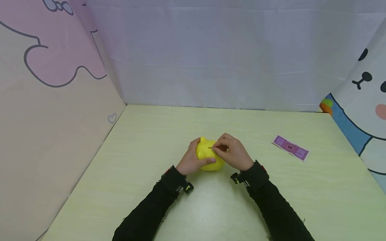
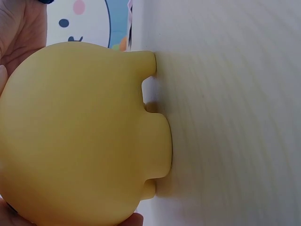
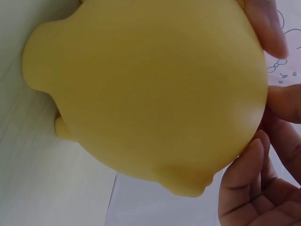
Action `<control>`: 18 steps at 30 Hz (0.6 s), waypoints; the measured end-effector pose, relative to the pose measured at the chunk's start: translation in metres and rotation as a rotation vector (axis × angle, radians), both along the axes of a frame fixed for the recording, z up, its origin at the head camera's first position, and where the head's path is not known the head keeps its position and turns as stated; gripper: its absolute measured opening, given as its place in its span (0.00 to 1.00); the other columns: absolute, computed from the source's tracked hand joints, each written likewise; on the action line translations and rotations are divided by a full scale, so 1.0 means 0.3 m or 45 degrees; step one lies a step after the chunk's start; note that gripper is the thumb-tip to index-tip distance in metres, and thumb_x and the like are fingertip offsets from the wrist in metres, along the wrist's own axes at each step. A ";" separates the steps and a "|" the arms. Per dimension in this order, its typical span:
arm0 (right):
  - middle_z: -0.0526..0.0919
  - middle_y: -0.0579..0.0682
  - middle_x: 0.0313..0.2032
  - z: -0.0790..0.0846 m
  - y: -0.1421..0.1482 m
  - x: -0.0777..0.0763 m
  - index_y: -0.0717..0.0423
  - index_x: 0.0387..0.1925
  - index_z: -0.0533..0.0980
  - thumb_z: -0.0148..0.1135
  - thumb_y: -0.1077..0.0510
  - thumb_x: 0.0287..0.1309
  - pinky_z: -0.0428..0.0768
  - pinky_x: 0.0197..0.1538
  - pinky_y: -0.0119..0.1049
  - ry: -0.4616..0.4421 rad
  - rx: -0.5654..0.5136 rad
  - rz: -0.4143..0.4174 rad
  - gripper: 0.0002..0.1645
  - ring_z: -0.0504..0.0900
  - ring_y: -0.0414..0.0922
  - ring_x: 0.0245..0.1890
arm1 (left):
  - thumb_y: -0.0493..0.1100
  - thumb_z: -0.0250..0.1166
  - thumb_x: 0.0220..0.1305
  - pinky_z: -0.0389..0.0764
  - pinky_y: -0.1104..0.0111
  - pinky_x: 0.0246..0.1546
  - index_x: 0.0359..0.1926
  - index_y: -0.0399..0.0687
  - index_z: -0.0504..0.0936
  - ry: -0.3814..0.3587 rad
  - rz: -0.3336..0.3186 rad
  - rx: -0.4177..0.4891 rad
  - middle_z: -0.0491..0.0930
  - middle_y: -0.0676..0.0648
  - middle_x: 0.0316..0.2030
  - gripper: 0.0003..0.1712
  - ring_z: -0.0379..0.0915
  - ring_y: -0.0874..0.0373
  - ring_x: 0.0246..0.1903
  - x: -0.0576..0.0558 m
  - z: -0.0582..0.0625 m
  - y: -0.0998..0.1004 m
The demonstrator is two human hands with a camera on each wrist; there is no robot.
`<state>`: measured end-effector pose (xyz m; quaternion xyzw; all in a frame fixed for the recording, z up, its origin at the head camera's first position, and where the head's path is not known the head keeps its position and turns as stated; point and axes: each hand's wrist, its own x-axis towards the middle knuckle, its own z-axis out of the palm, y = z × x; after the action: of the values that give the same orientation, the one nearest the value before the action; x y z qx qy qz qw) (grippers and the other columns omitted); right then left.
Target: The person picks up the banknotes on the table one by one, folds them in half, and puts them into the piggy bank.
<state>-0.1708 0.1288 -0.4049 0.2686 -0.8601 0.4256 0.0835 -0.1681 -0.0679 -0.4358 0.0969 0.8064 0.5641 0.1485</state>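
A round yellow piggy bank (image 1: 207,164) with stubby feet stands on the table in front of the person. My left hand (image 1: 193,160) grips its left side, the thumb lying across the near face. Over its top, my right hand (image 1: 233,152) has thumb and forefinger brought together and pinches a small thin dark object (image 1: 210,147). What kind of object this is cannot be told, as the fingers cover most of it. Smooth yellow body fills much of both wrist views, with the piggy bank's feet (image 2: 157,146) on the tabletop in the left one.
To the right on the pale wooden table (image 1: 144,134) lies a purple banknote (image 1: 291,148), set at a slant. A white sheet (image 1: 211,57) hangs behind the table's back edge. Panels with cartoon prints stand along the left and right sides.
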 end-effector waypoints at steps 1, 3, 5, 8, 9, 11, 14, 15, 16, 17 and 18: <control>0.77 0.49 0.33 -0.001 0.003 -0.001 0.58 0.33 0.84 0.66 0.66 0.58 0.76 0.36 0.29 -0.007 -0.008 0.002 0.03 0.73 0.40 0.30 | 0.54 0.73 0.56 0.75 0.67 0.45 0.75 0.50 0.47 -0.001 -0.001 0.002 0.60 0.43 0.63 0.56 0.68 0.51 0.47 0.000 0.000 0.000; 0.78 0.49 0.33 0.001 0.009 -0.002 0.57 0.34 0.84 0.67 0.65 0.58 0.77 0.37 0.29 -0.021 -0.030 0.001 0.03 0.73 0.40 0.31 | 0.54 0.73 0.56 0.75 0.67 0.45 0.75 0.50 0.46 -0.004 -0.002 0.001 0.60 0.43 0.63 0.56 0.68 0.51 0.47 0.001 0.000 0.000; 0.80 0.49 0.33 0.006 0.015 -0.005 0.56 0.35 0.84 0.67 0.64 0.59 0.78 0.38 0.29 -0.025 -0.056 -0.008 0.03 0.75 0.40 0.31 | 0.54 0.73 0.56 0.74 0.66 0.46 0.75 0.50 0.46 -0.006 0.001 0.001 0.60 0.43 0.63 0.57 0.68 0.50 0.48 0.002 0.001 0.000; 0.82 0.50 0.35 0.017 0.028 -0.008 0.57 0.37 0.84 0.66 0.63 0.60 0.79 0.39 0.29 -0.023 -0.097 -0.044 0.04 0.77 0.42 0.33 | 0.55 0.73 0.56 0.74 0.65 0.47 0.76 0.50 0.46 -0.008 0.009 -0.008 0.60 0.44 0.63 0.57 0.68 0.50 0.48 0.003 0.003 0.001; 0.83 0.51 0.36 0.022 0.032 -0.010 0.58 0.39 0.84 0.66 0.63 0.60 0.80 0.40 0.29 -0.021 -0.107 -0.060 0.05 0.78 0.43 0.33 | 0.55 0.73 0.55 0.73 0.65 0.47 0.76 0.50 0.46 -0.009 0.011 -0.008 0.60 0.44 0.63 0.57 0.68 0.50 0.48 0.003 0.004 0.001; 0.83 0.52 0.38 0.029 0.042 -0.012 0.59 0.42 0.83 0.65 0.62 0.61 0.81 0.41 0.30 -0.022 -0.117 -0.094 0.08 0.79 0.44 0.35 | 0.55 0.73 0.55 0.73 0.64 0.48 0.76 0.51 0.46 -0.010 0.015 -0.006 0.60 0.44 0.64 0.57 0.68 0.49 0.49 0.003 0.004 0.002; 0.84 0.55 0.42 0.039 0.060 -0.014 0.60 0.47 0.81 0.65 0.62 0.61 0.81 0.42 0.31 -0.020 -0.120 -0.143 0.12 0.81 0.48 0.38 | 0.55 0.73 0.55 0.73 0.64 0.49 0.75 0.51 0.47 -0.013 0.020 -0.004 0.60 0.44 0.63 0.57 0.68 0.50 0.49 0.003 0.004 0.003; 0.83 0.56 0.43 0.041 0.067 -0.014 0.61 0.48 0.80 0.65 0.62 0.62 0.81 0.43 0.30 -0.021 -0.118 -0.160 0.14 0.82 0.49 0.40 | 0.55 0.74 0.55 0.73 0.63 0.49 0.75 0.51 0.47 -0.014 0.022 -0.003 0.60 0.45 0.64 0.57 0.68 0.50 0.49 0.003 0.004 0.003; 0.83 0.56 0.44 0.043 0.074 -0.015 0.61 0.50 0.80 0.64 0.62 0.62 0.81 0.43 0.30 -0.023 -0.117 -0.178 0.15 0.82 0.50 0.41 | 0.55 0.74 0.55 0.73 0.63 0.49 0.75 0.51 0.47 -0.015 0.025 -0.003 0.60 0.45 0.63 0.57 0.68 0.50 0.49 0.003 0.003 0.003; 0.83 0.57 0.45 0.045 0.082 -0.015 0.61 0.52 0.79 0.64 0.62 0.63 0.81 0.44 0.29 -0.027 -0.117 -0.196 0.16 0.82 0.50 0.43 | 0.55 0.74 0.55 0.73 0.63 0.49 0.75 0.51 0.47 -0.015 0.028 -0.005 0.60 0.45 0.63 0.57 0.68 0.50 0.49 0.004 0.002 0.003; 0.82 0.58 0.47 0.046 0.091 -0.015 0.61 0.54 0.78 0.63 0.61 0.63 0.80 0.45 0.28 -0.033 -0.120 -0.216 0.18 0.82 0.51 0.44 | 0.55 0.74 0.55 0.73 0.63 0.50 0.75 0.51 0.47 -0.015 0.030 -0.009 0.61 0.45 0.63 0.57 0.68 0.50 0.49 0.004 0.002 0.002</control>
<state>-0.1753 0.1562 -0.3911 0.1851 -0.8598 0.4604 0.1204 -0.1670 -0.0671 -0.4353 0.0836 0.8087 0.5635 0.1467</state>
